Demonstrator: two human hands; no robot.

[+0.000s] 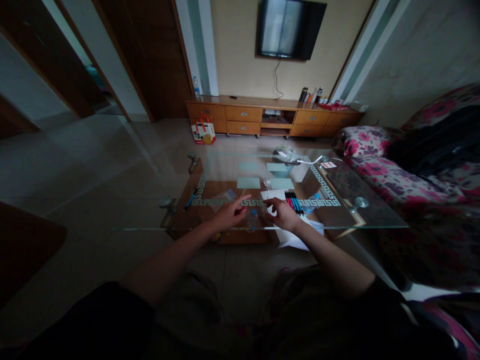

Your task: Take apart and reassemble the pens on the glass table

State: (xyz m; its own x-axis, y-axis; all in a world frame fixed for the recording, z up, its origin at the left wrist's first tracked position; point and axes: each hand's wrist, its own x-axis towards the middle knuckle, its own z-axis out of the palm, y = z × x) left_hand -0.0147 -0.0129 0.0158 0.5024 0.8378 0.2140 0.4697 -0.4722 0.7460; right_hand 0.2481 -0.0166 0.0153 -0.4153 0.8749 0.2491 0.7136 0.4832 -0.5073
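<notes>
Above the near edge of the glass table (225, 165), my left hand (230, 215) has its index finger stretched out and the other fingers curled. Small red spots show at its fingertips; what they belong to is too small to tell. My right hand (283, 215) faces it a short gap away, fingers bent into a pinch. A thin pale sliver shows near those fingertips, too blurred to name. Just right of my right hand, a row of pens (294, 202) in black, red and blue lies by white paper (277, 196). A blue-capped bottle (252, 218) shows between my hands.
Blue and black pens (190, 199) lie at the table's left. Toward its back are a clear plastic bag (285, 154) and a red-and-white card (328, 165). A flowered sofa (369, 145) stands right. Beyond are a paper bag (203, 132), a wooden cabinet (243, 114) and a television (290, 29).
</notes>
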